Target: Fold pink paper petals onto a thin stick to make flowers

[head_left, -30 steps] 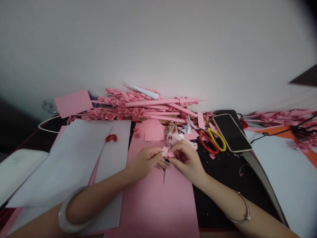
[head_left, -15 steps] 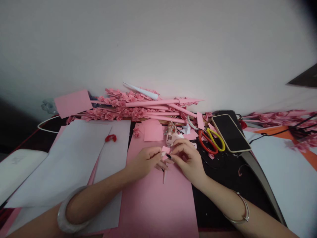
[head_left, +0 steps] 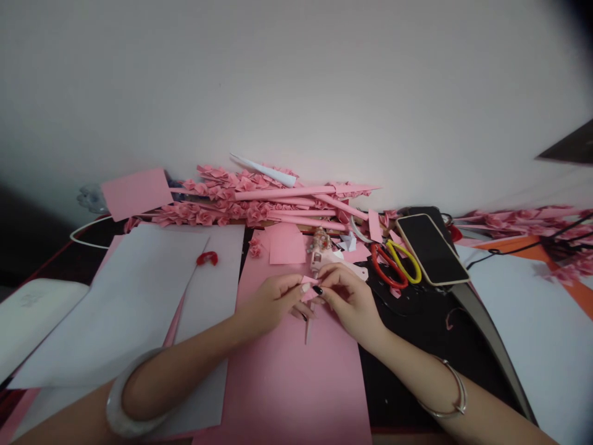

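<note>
Between my two hands is a small pink paper piece (head_left: 309,295), its far edge bent over. My left hand (head_left: 271,303) pinches its left side between thumb and forefinger. On the right side, the fingertips of my right hand (head_left: 349,300) close on the same paper. A thin pale pointed stick (head_left: 307,330) shows below the fingers; what holds it is hidden. Under both hands lies a large pink sheet (head_left: 296,383). Just beyond my right hand rests a pale glue gun (head_left: 324,258), partly covered by the fingers.
Red-and-yellow-handled scissors (head_left: 389,264) and a phone (head_left: 433,249) lie to the right. Pink paper flowers on stems (head_left: 250,198) are piled along the wall. Pink paper squares (head_left: 287,244) sit beyond my hands. White sheets (head_left: 125,290) cover the left side, with a red clip-like thing (head_left: 207,258).
The small pink paper has gone from flat to bent along its far edge. My right hand has shifted slightly left and down; my left hand keeps its pinch.
</note>
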`<control>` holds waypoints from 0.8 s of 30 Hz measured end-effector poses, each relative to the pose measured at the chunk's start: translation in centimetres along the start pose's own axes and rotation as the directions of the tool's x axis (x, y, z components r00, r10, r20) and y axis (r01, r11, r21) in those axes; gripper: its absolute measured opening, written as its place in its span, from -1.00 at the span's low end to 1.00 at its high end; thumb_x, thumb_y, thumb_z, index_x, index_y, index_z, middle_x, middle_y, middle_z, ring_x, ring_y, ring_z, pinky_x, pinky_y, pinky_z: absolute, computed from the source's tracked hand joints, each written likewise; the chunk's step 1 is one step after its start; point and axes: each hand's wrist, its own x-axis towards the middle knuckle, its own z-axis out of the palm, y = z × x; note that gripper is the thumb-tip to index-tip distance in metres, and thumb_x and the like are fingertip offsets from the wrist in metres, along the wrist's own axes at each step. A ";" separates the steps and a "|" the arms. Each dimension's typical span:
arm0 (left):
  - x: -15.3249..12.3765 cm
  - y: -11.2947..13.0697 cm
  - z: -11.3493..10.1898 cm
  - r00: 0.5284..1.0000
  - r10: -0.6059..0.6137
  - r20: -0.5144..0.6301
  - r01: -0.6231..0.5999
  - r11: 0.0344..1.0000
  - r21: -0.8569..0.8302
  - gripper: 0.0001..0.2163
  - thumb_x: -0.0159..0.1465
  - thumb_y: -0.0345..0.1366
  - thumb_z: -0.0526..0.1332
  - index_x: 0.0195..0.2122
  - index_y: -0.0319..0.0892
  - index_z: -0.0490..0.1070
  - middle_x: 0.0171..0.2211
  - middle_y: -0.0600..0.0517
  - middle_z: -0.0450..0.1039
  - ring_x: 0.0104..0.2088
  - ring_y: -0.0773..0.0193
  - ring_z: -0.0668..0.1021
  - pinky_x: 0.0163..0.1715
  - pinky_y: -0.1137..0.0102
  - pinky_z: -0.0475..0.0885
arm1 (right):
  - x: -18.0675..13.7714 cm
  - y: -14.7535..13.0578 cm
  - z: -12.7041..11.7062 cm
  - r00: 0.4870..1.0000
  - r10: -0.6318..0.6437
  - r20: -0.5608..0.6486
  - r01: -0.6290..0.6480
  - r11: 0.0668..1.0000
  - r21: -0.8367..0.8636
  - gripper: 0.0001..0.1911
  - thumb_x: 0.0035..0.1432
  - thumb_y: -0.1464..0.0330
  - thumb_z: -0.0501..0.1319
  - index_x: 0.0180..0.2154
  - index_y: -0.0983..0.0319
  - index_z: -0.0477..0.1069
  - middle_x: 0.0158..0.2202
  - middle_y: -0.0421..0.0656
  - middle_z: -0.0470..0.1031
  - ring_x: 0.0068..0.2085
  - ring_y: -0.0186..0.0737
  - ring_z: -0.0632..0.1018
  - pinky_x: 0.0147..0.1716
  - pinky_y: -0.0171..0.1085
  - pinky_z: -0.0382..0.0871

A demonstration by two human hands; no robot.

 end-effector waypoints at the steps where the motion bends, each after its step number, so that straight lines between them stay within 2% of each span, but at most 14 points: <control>1: 0.0 0.0 0.0 1.000 0.002 0.004 -0.003 1.000 0.014 -0.79 0.28 -0.20 0.06 -0.25 -0.24 0.38 -0.37 0.01 0.47 -0.40 0.29 0.60 -0.35 0.40 0.49 | 0.0 0.1 0.0 1.000 0.026 0.003 -0.026 0.999 0.034 -0.86 0.12 0.43 0.21 -0.48 0.23 0.34 -0.32 -0.13 0.41 -0.28 -0.24 0.46 -0.32 -0.28 0.35; 5: -0.1 0.1 0.1 1.000 0.006 0.002 -0.006 0.999 0.042 -0.76 0.29 -0.18 0.05 -0.26 -0.24 0.40 -0.38 -0.01 0.49 -0.41 0.27 0.60 -0.35 0.38 0.50 | 0.0 0.3 0.0 0.997 0.076 0.001 -0.076 0.994 0.074 -0.87 0.15 0.39 0.18 -0.45 0.22 0.31 -0.34 -0.14 0.41 -0.30 -0.26 0.46 -0.32 -0.29 0.36; 9: -0.1 0.2 0.2 0.999 -0.005 -0.041 0.005 1.000 0.003 -0.77 0.27 -0.18 0.09 -0.22 -0.22 0.41 -0.39 0.02 0.47 -0.43 0.28 0.60 -0.38 0.39 0.50 | -0.1 0.2 -0.1 1.000 -0.014 0.020 0.014 1.000 -0.008 -0.91 0.09 0.35 0.25 -0.35 0.20 0.35 -0.24 -0.09 0.39 -0.20 -0.17 0.45 -0.30 -0.25 0.37; 12: -0.1 0.3 0.2 0.999 -0.011 -0.037 0.011 1.000 -0.009 -0.77 0.26 -0.18 0.10 -0.22 -0.23 0.40 -0.42 0.03 0.46 -0.44 0.28 0.60 -0.37 0.39 0.49 | -0.1 -0.1 -0.1 0.997 -0.057 0.047 0.060 0.995 -0.075 -0.86 0.03 0.37 0.31 -0.37 0.19 0.36 -0.21 -0.08 0.37 -0.18 -0.15 0.44 -0.32 -0.25 0.36; 15: -0.1 0.1 0.2 0.999 -0.015 -0.032 0.014 1.000 -0.024 -0.79 0.26 -0.18 0.11 -0.26 -0.22 0.38 -0.42 0.06 0.42 -0.43 0.27 0.61 -0.37 0.40 0.50 | -0.1 -0.2 -0.1 0.998 -0.056 0.031 0.059 0.993 -0.101 -0.92 0.07 0.41 0.27 -0.40 0.19 0.36 -0.23 -0.09 0.38 -0.21 -0.17 0.45 -0.30 -0.24 0.35; 20: -0.1 0.0 0.1 1.000 -0.003 -0.013 0.003 1.000 -0.002 -0.78 0.29 -0.23 0.04 -0.13 -0.21 0.35 -0.36 0.02 0.45 -0.40 0.28 0.61 -0.34 0.40 0.49 | 0.0 0.1 0.1 1.000 0.006 0.029 -0.008 0.999 0.040 -0.88 0.12 0.38 0.23 -0.44 0.20 0.32 -0.29 -0.12 0.36 -0.22 -0.20 0.44 -0.31 -0.26 0.36; 24: -0.2 0.2 0.1 0.999 0.021 0.030 -0.022 0.999 0.027 -0.77 0.31 -0.22 0.03 -0.23 -0.25 0.37 -0.34 -0.01 0.47 -0.40 0.28 0.60 -0.34 0.39 0.49 | 0.1 0.3 0.2 0.996 0.084 0.032 -0.087 0.987 0.135 -0.81 0.13 0.31 0.21 -0.47 0.22 0.28 -0.34 -0.16 0.35 -0.31 -0.27 0.43 -0.37 -0.30 0.35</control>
